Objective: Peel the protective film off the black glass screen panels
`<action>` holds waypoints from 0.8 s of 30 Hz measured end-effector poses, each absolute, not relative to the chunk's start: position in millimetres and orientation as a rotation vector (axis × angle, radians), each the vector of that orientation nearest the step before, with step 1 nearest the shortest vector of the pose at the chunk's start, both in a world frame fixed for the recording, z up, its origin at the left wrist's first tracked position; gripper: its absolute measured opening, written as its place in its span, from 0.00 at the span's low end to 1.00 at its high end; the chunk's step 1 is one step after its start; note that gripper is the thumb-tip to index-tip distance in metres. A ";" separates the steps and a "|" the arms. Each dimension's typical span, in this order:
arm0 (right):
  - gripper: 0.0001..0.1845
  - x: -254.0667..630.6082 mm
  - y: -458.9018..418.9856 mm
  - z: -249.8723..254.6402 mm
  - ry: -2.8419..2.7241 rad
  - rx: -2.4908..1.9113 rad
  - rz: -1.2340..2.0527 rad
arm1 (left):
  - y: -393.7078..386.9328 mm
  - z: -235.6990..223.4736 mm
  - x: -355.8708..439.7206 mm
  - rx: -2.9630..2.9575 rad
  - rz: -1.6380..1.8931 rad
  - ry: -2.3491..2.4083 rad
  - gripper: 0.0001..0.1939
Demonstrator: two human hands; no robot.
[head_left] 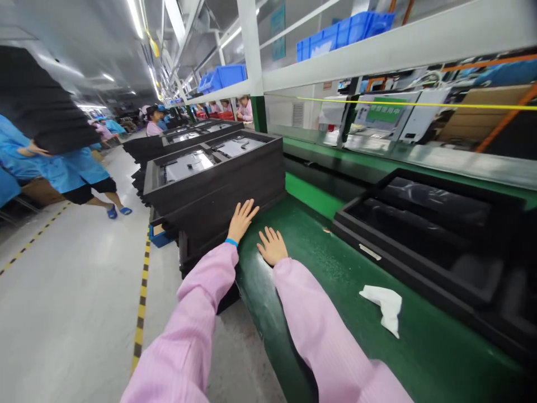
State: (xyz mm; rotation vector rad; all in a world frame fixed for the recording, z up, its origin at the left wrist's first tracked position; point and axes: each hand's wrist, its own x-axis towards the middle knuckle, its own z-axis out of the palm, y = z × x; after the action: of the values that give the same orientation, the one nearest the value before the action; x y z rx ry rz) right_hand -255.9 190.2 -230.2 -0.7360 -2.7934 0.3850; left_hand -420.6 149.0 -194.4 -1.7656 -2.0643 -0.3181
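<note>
My left hand [242, 220], with a blue band at its wrist, is stretched out with fingers apart against or just before the side of a stack of black foam trays [218, 190]. Whether it touches the foam I cannot tell. Just right of it, my right hand [272, 246] has its fingers spread low over the green tabletop [302, 224], holding nothing. White panels with small dark parts [188, 166] lie in the compartments of the top tray. On the right side of the table sits another black foam tray [419, 224] with dark, shiny film-covered panels.
A crumpled white tissue [388, 305] lies on the table. At left, a person in a blue smock [79, 168] carries a tall black stack [46, 106] along the aisle. Blue bins [344, 34] stand on the overhead shelf. Yellow-black tape [142, 296] marks the floor.
</note>
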 end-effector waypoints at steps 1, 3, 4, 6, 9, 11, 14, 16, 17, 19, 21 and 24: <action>0.27 -250.6 188.2 -229.7 -2.800 -0.748 0.369 | 151.7 -191.4 -426.2 -1.808 -0.272 -2.030 0.30; 0.27 -242.7 184.7 -229.4 -2.811 -0.769 0.345 | 151.8 -189.8 -436.5 -1.870 -0.196 -1.960 0.28; 0.28 -240.2 183.2 -229.9 -2.815 -0.777 0.337 | 150.8 -190.7 -441.0 -1.890 -0.166 -1.925 0.27; 0.28 -236.9 180.3 -232.2 -2.816 -0.788 0.326 | 148.9 -193.8 -449.2 -1.902 -0.125 -1.870 0.26; 0.28 -231.9 176.0 -237.3 -2.809 -0.796 0.324 | 147.9 -197.3 -462.1 -1.900 -0.084 -1.825 0.26; 0.29 -227.1 173.3 -239.9 -2.814 -0.790 0.335 | 147.9 -197.7 -472.3 -1.898 -0.068 -1.818 0.25; 0.29 -220.5 170.0 -241.3 -2.832 -0.773 0.360 | 149.5 -197.6 -488.5 -1.892 -0.062 -1.834 0.25; 0.30 -217.2 167.3 -241.2 -2.842 -0.764 0.376 | 152.2 -198.0 -498.5 -1.883 -0.065 -1.850 0.24; 0.30 -215.4 165.5 -241.2 -2.848 -0.755 0.385 | 154.0 -198.4 -502.9 -1.877 -0.065 -1.858 0.24; 0.30 -210.5 160.4 -241.6 -2.857 -0.730 0.397 | 158.0 -199.6 -511.3 -1.861 -0.066 -1.871 0.24; 0.30 -203.5 153.8 -243.0 -2.857 -0.692 0.426 | 162.2 -200.6 -519.4 -1.840 -0.068 -1.883 0.24; 0.30 -192.2 144.9 -246.0 -2.863 -0.631 0.513 | 167.8 -200.7 -530.8 -1.792 -0.083 -1.902 0.23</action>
State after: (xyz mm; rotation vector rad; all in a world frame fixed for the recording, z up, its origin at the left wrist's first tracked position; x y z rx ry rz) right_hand -192.2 144.9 -246.0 -0.6309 -2.8627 0.5130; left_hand -530.8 167.8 -200.7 -1.7917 -1.9025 -0.0832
